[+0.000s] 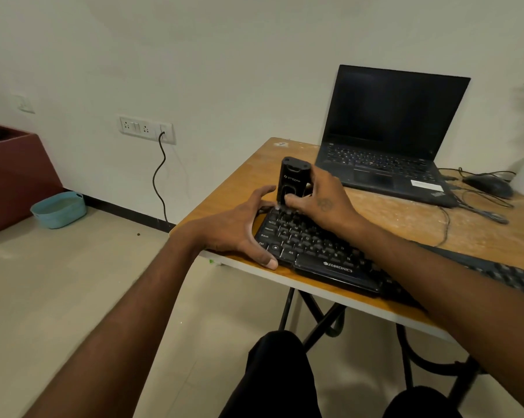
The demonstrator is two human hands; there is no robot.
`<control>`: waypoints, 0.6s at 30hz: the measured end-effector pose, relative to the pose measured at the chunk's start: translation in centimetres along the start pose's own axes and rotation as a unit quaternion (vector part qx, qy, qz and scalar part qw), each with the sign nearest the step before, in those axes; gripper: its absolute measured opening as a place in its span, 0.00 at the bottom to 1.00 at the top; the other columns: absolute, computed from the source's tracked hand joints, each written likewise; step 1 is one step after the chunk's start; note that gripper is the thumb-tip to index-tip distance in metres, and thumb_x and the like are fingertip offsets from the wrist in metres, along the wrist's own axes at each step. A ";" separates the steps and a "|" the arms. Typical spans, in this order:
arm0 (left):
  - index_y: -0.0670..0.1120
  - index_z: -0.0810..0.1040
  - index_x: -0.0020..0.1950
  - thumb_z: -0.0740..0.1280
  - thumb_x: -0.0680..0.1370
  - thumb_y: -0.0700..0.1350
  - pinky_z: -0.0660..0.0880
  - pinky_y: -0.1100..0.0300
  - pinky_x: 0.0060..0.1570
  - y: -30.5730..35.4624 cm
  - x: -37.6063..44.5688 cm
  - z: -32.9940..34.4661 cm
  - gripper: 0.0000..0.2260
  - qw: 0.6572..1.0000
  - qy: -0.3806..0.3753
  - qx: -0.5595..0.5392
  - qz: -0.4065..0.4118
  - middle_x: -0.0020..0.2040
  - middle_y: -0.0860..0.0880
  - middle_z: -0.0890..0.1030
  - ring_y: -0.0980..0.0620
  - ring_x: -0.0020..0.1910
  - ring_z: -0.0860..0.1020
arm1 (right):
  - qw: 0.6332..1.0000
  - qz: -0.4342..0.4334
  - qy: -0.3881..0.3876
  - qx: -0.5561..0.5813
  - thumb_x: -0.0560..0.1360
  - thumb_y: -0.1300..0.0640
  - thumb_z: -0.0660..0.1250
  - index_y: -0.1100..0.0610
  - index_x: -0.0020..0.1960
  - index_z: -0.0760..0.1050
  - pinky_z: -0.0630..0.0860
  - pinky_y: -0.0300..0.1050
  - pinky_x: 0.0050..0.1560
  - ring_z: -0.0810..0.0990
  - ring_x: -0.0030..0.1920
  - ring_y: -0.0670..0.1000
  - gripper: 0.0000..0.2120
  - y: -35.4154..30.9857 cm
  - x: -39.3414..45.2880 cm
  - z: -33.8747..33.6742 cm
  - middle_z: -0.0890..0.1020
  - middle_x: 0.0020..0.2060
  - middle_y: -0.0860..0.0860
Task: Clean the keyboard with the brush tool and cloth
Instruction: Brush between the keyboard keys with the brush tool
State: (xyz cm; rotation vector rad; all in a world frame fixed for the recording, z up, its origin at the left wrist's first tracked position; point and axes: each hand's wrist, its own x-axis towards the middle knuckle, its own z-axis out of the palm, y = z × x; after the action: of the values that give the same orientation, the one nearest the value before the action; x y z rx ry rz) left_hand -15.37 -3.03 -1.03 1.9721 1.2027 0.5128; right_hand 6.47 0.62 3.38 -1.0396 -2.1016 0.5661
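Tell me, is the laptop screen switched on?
No, the laptop on the table shows a fully dark screen.

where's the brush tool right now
In the head view the brush tool stands upright in the right hand over the far-left corner of the keyboard, just left of the laptop.
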 end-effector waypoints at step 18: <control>0.64 0.43 0.82 0.86 0.62 0.52 0.74 0.57 0.70 0.5 -0.1 0.2 0.62 1.000 0.011 0.005 0.007 0.75 0.54 0.68 0.54 0.72 0.72 | 1.000 -0.008 -0.024 0.015 0.72 0.56 0.75 0.46 0.58 0.72 0.74 0.34 0.48 0.78 0.49 0.37 0.19 -1.4 0.5 0.2 0.79 0.47 0.39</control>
State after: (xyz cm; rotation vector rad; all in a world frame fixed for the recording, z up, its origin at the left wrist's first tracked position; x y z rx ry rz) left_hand -14.99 -3.39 -0.76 1.9900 1.2078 0.5384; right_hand 5.42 0.17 4.33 -0.9993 -2.1349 0.6192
